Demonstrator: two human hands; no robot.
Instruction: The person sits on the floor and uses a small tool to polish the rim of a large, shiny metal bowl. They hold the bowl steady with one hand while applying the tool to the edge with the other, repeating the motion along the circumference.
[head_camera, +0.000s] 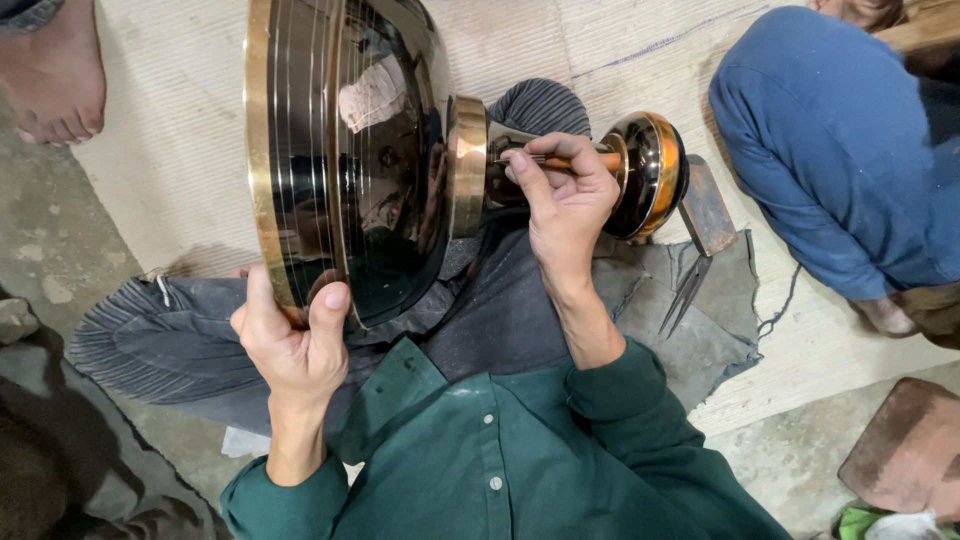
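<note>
A large black-lacquered metal bowl with brass rim and foot (350, 150) lies on its side across my lap. My left hand (290, 340) grips its brass rim at the lower edge, thumb on the outside. My right hand (565, 195) is closed on a thin engraving tool with an orange-brown handle (575, 160), its tip pressed against the bowl's narrow stem just past the brass collar (467, 165). The round black and brass foot (650, 175) sticks out to the right of my fingers.
A metal divider (685, 290) and a flat rusty block (708, 210) lie on grey cloth at right. Another person in blue (840, 150) sits at the upper right; a bare foot (55, 85) shows at upper left. A rusty plate (905, 450) lies at lower right.
</note>
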